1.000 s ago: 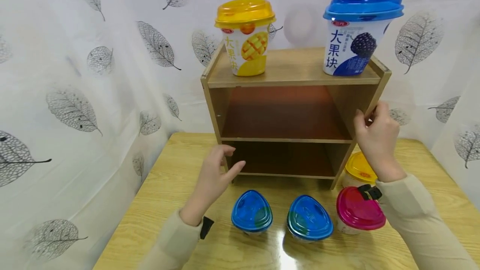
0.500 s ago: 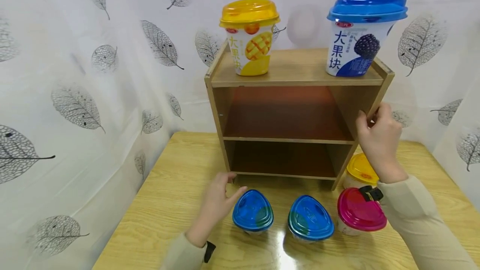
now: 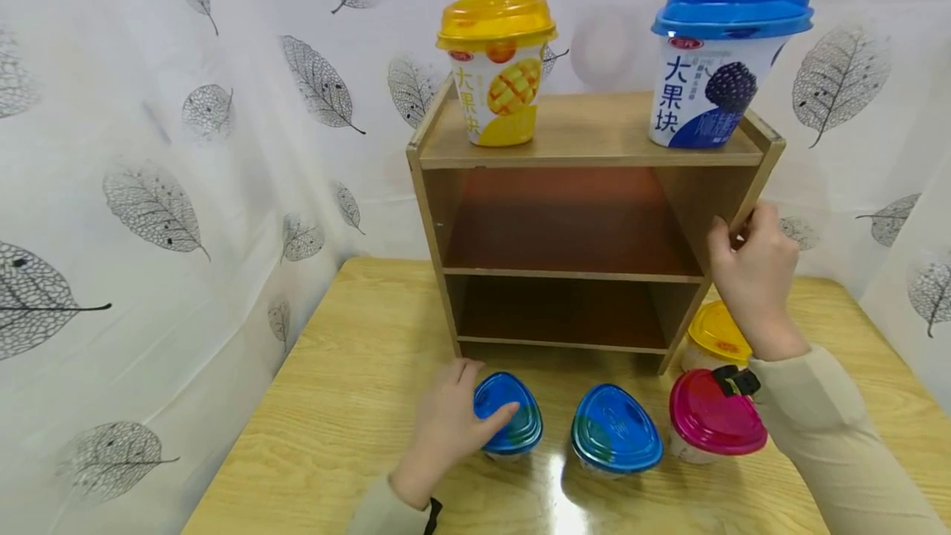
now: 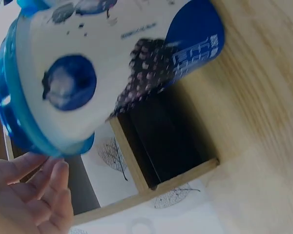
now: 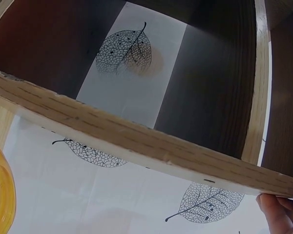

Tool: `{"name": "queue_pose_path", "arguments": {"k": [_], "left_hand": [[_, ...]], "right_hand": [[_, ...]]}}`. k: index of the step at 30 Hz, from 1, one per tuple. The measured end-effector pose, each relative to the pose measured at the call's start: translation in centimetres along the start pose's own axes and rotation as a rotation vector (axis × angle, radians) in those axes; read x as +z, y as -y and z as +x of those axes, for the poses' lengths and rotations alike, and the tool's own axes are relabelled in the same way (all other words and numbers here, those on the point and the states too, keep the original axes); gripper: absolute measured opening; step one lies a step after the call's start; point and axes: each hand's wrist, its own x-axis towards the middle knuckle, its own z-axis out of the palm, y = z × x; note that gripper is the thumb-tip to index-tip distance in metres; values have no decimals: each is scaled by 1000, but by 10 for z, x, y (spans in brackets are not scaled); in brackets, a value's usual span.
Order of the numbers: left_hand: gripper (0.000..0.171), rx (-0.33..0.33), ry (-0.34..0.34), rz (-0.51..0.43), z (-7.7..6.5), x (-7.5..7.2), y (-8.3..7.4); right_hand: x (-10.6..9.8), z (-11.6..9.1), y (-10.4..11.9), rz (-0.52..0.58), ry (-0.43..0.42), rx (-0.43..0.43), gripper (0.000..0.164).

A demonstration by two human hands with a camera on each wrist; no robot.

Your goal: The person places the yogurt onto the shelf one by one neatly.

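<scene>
My left hand (image 3: pixel 447 421) is at the left blue-lidded yogurt cup (image 3: pixel 507 390), in front of the shelf. Its thumb overlaps the lid in the head view, and its fingers reach along the left side. In the left wrist view the cup's berry-printed side (image 4: pixel 107 68) fills the upper left, with the fingertips (image 4: pixel 58 165) right at the lid's rim. My right hand (image 3: pixel 758 283) pinches the right side panel of the small wooden shelf (image 3: pixel 587 159) between thumb and fingers. That panel's front edge (image 5: pixel 151 139) crosses the right wrist view.
On the shelf's top stand a yellow-lidded cup (image 3: pixel 496 64) and a blue-lidded cup (image 3: pixel 706 81). Another blue-lidded cup (image 3: pixel 615 429), a pink-lidded cup (image 3: pixel 709 419) and a yellow-lidded cup (image 3: pixel 716 329) are on the wooden table (image 3: pixel 319 403). Leaf-patterned sheeting hangs behind.
My left hand has come down from the shelf's lower left side to the left blue-lidded yogurt cup. The right hand keeps its hold on the shelf's side panel.
</scene>
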Motion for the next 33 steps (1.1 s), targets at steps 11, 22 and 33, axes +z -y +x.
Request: {"name": "queue_pose_path", "arguments": {"k": [11, 22, 33], "left_hand": [[93, -10, 120, 178, -2, 8, -14], [81, 44, 39, -20, -5, 5, 6], [74, 148, 118, -185, -4, -8, 26]], "right_hand": [[-1, 0, 1, -22, -17, 16, 23], [1, 0, -1, 6, -1, 13, 24], [1, 2, -1, -3, -10, 16, 24]]}}
